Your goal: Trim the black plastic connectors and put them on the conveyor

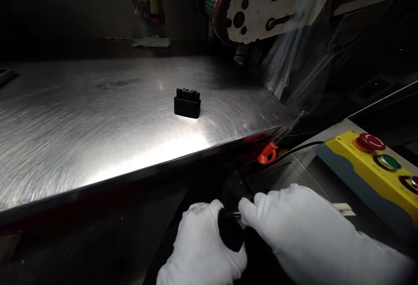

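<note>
My left hand [202,243], in a white glove, is wrapped round a dark, rounded black part [231,232] low in the view. My right hand [287,224], also gloved in white, is closed on a thin tool; its metal shaft [232,215] reaches the black part, and a pale end [344,209] sticks out on the right side of the hand. A black block with several short round posts on top [187,103] stands upright on the metal table [98,123], away from both hands.
A worn conveyor end with a green belt [240,17] overhangs the table's back right, with clear plastic film [284,62] hanging beside it. At right is a yellow control box [369,158] with a red button. An orange clip [267,152] hangs near the table edge.
</note>
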Available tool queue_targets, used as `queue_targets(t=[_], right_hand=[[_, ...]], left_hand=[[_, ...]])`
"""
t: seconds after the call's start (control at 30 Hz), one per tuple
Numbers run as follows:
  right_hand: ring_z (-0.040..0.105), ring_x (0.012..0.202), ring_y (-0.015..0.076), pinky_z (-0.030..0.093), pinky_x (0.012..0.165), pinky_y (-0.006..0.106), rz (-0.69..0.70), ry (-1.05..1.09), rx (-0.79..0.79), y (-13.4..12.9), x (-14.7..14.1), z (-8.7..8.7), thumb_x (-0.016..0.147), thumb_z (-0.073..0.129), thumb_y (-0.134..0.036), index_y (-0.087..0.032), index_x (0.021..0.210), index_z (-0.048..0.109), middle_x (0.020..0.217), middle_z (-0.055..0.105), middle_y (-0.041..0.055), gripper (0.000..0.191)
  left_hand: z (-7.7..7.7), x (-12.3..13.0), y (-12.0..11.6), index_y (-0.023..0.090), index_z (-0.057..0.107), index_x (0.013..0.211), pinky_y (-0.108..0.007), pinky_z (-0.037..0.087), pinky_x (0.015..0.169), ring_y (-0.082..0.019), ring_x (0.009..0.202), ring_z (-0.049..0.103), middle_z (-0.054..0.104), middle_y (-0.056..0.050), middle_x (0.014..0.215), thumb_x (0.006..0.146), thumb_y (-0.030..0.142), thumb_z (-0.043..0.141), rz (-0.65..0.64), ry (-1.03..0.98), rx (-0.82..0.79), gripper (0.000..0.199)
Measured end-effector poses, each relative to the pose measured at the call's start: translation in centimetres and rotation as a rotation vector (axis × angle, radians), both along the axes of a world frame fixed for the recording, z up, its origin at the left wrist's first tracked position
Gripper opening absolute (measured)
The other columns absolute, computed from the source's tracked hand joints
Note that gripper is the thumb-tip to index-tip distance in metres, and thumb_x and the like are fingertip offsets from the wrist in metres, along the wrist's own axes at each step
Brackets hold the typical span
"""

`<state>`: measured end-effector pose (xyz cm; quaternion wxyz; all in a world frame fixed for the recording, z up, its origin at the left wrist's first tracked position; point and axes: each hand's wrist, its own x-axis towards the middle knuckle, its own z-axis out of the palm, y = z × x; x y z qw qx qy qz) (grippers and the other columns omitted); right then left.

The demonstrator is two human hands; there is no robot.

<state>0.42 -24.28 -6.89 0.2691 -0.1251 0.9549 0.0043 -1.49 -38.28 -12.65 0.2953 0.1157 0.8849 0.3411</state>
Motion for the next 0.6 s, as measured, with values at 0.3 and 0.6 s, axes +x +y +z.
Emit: queue_targets(t=[0.3,0.6], right_hand=[[0.061,0.049,0.0197,0.021,0.042,0.029,0.111,0.060,0.084,-0.2,0.1,0.3,0.064,0.073,-0.016,-0.022,0.078,0.068,0.065,0.068,0.0009,0.016],[0.060,0.052,0.0188,0.028,0.045,0.028,0.045,0.539,0.014,0.7,2.6,-1.4,0.085,0.056,-0.031,-0.026,0.111,0.064,0.062,0.064,-0.0021,0.027]], left_hand=[[-0.7,-0.3,-0.4,0.023,0.049,0.058,-0.029,0.045,0.054,-0.022,0.060,0.061,0.062,-0.004,0.060,0.074,0.033,0.056,-0.060,0.188,-0.055,0.021],[0.1,-1.1,-1.5,0.022,0.052,0.062,-0.024,0.045,0.046,-0.016,0.053,0.060,0.065,0.001,0.059,0.063,0.030,0.067,0.121,-0.138,0.247,0.017]])
